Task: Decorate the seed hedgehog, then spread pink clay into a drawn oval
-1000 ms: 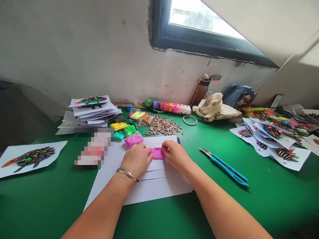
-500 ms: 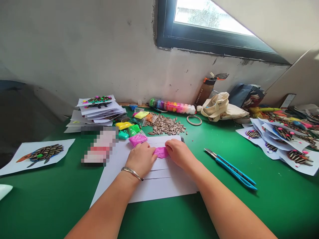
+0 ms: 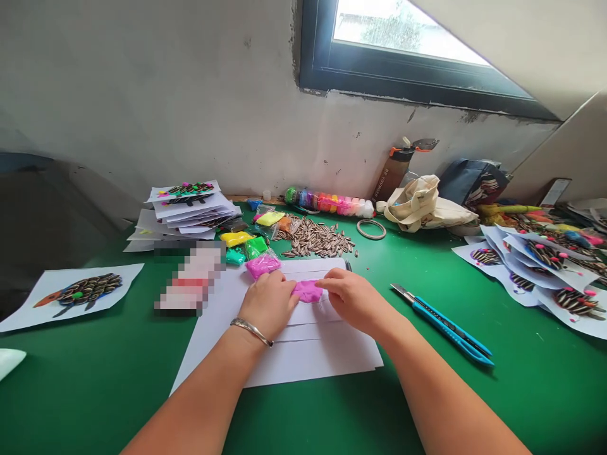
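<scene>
Head view: fingers (image 3: pixel 294 292) on flattened pink clay (image 3: pixel 308 291).

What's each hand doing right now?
Left hand: fingers closed at the left edge of the pink clay, pressed on the paper.
Right hand: fingers at the clay's right edge; whether they grip it, can't tell.

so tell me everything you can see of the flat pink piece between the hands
The flat pink piece looks like soft modelling clay: thin, wider than deep, with an uneven outline and a slightly dented surface. It lies on the white paper, nearer the person than the pink packet. The left hand touches its left end; the right hand has a fingertip at its right edge, contact unclear.
</scene>
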{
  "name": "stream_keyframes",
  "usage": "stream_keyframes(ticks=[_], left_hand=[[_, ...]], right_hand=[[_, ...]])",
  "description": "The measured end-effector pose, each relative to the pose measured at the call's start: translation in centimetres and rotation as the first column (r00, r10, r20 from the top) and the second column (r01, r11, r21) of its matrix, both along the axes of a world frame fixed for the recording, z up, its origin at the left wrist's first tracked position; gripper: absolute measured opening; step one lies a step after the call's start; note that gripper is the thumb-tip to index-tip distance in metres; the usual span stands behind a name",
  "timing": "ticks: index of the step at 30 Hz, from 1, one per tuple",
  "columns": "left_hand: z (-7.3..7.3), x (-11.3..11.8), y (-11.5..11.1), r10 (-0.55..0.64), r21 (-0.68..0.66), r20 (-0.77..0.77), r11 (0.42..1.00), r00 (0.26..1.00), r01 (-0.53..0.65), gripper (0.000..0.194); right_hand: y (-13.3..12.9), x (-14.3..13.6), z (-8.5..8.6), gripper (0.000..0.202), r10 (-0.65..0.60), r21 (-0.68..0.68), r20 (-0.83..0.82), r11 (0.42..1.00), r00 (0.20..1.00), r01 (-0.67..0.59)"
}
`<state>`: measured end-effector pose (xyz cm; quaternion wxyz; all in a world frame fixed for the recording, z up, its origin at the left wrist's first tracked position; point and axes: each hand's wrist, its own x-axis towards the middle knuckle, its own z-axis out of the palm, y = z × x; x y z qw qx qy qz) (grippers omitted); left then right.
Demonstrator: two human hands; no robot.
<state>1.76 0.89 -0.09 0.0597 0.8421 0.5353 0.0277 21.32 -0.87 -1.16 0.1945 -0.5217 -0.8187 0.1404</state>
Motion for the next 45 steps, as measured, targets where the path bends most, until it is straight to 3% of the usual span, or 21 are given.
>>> stream_keyframes(ticks=[5,18,27,36,45], left_hand=[[0.1,0.1,0.0,0.007,-0.013,-0.011,1.0,1.0,-0.007,0.025],[0.0,0.0,0.0,0.01,-0.016,-0.007,1.0,1.0,-0.01,0.026],[-0.1,0.0,0.0,0.023,-0.024,0.001,0.999,1.0,-0.023,0.025],[-0.1,0.1,0.1,0.017,-0.026,0.015,1.0,1.0,-0.017,0.024],[-0.3,-0.2,0.1,0.002,-0.027,0.009,1.0,1.0,-0.002,0.023]], right_hand=[[0.0,-0.1,0.1,0.028,0.062,-0.071,0.148,0.996,0.987,-0.052],[0.3,1.3,0.3,0.039,0.061,-0.115,0.007,0.992,0.998,-0.06],[-0.2,0.9,0.7,0.03,0.124,-0.179,0.063,0.978,0.99,-0.111],[-0.4,1.1,1.0,0.035,0.109,-0.218,-0.037,0.969,0.993,-0.115],[-0.5,0.6,1.1,0.033,0.115,-0.248,-0.02,0.962,0.993,-0.116]])
